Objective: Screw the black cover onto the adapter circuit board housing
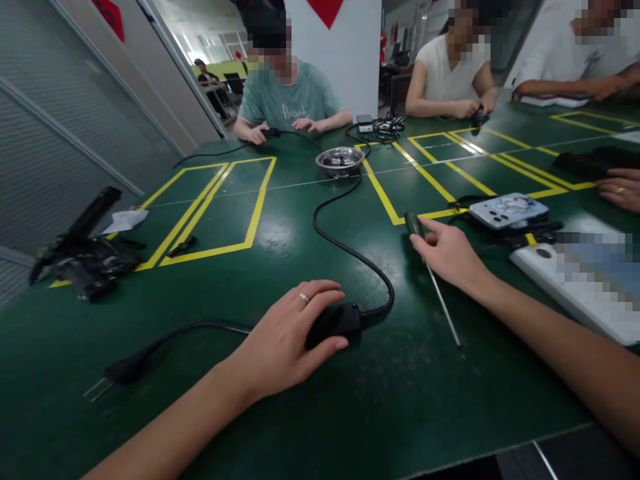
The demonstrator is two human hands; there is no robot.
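Observation:
My left hand (pixel 285 337) lies over a black power adapter (pixel 346 319), its thumb on the near side and its fingers on the far side. From the adapter's left end a cord leads to a black two-pin plug (pixel 125 371) on the table. Another black cable (pixel 383 270) curves from its right end towards a metal bowl (pixel 340 160). In my right hand (pixel 447 253) is a screwdriver (pixel 443 303), pinched at its dark green handle. Its bare shaft points back towards me, the tip close to the tabletop.
Yellow tape marks boxes on the green table (pixel 320 427). Black parts (pixel 95 260) lie at left, beside a white scrap (pixel 125 220). A phone (pixel 509 210) and a white device (pixel 565 283) lie at right. Several people sit across; one handles a black adapter (pixel 271 133).

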